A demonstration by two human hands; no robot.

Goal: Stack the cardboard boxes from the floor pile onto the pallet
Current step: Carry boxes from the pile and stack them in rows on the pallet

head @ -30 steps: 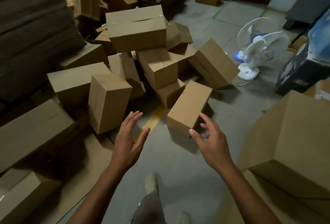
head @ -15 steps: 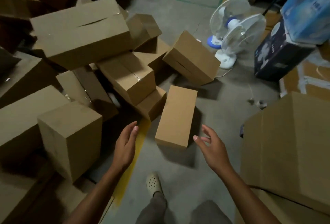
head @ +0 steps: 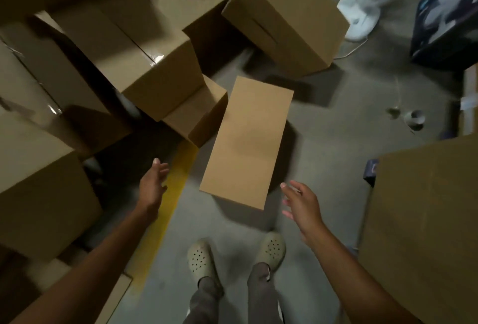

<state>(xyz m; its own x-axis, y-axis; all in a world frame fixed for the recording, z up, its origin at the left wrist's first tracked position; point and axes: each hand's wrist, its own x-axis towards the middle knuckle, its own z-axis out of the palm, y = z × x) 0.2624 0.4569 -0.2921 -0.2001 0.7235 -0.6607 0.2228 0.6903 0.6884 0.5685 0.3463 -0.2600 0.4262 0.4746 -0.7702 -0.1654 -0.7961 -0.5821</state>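
This looks like a storeroom or a small warehouse. Brown cardboard boxes lie all over, heaped on each other and tipped every which way, and some have shiny tape on them. The floor is bare grey concrete. A yellow line is painted along it, as in a warehouse. A white fan stands right on the floor beside a dark box with a fan picture on it. A roll of tape lies on the floor nearby. The light is dim.

Open hands flanking cardboard box
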